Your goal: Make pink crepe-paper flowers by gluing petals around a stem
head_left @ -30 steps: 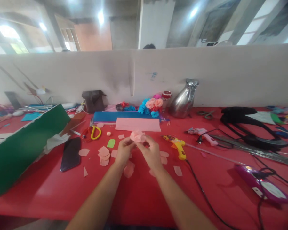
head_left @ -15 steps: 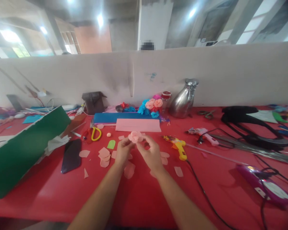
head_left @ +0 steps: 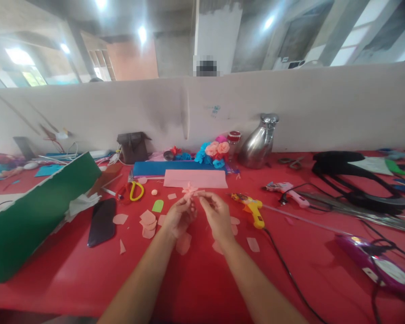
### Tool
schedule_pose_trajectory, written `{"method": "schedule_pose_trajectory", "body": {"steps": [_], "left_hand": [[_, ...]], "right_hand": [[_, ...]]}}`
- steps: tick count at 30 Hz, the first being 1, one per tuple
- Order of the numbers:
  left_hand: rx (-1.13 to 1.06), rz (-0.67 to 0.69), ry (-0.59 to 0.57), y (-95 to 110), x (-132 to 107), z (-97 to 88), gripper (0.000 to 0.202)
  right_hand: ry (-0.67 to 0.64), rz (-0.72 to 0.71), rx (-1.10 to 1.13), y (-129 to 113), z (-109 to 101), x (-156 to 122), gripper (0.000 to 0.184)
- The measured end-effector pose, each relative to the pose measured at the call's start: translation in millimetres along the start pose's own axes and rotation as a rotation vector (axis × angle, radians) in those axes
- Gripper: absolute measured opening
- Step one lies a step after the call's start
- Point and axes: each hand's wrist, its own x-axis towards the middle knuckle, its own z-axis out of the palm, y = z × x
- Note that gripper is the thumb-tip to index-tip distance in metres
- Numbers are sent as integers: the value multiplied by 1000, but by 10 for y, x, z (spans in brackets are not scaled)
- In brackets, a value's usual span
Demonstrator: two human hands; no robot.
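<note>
In the middle of the head view, my left hand (head_left: 179, 217) is closed on the base of a pink paper flower (head_left: 189, 189). The flower has tipped so that its petals point away from me. Beside it, my right hand (head_left: 217, 215) pinches the edge of a pink petal (head_left: 199, 193); I cannot tell whether this petal is joined to the flower. Loose pink petals (head_left: 148, 218) lie in a small pile left of my hands. Under my left wrist is another petal (head_left: 183, 243). A green petal-shaped piece (head_left: 158, 205) lies close by.
A yellow glue gun (head_left: 254, 211) with a black cord rests at right, near a pink glue gun (head_left: 286, 191). Yellow-handled scissors (head_left: 136, 191), a phone (head_left: 101, 222) and a green board (head_left: 43, 216) occupy the left. Folded pink paper (head_left: 195, 178) and a steel jug (head_left: 259, 141) are behind.
The flower has turned from facing upward to tilting away. My right hand has shifted slightly right and now pinches a petal at its side. My left hand has kept its hold.
</note>
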Motion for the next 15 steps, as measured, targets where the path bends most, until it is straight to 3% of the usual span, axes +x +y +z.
{"method": "schedule_pose_trajectory", "body": {"steps": [8, 15], "left_hand": [[-130, -113, -33, 15, -18, -1, 11], [-87, -140, -92, 19, -37, 15, 10]], "right_hand": [[-17, 66, 74, 13, 21, 5, 15], [-54, 159, 217, -29, 33, 17, 16]]}}
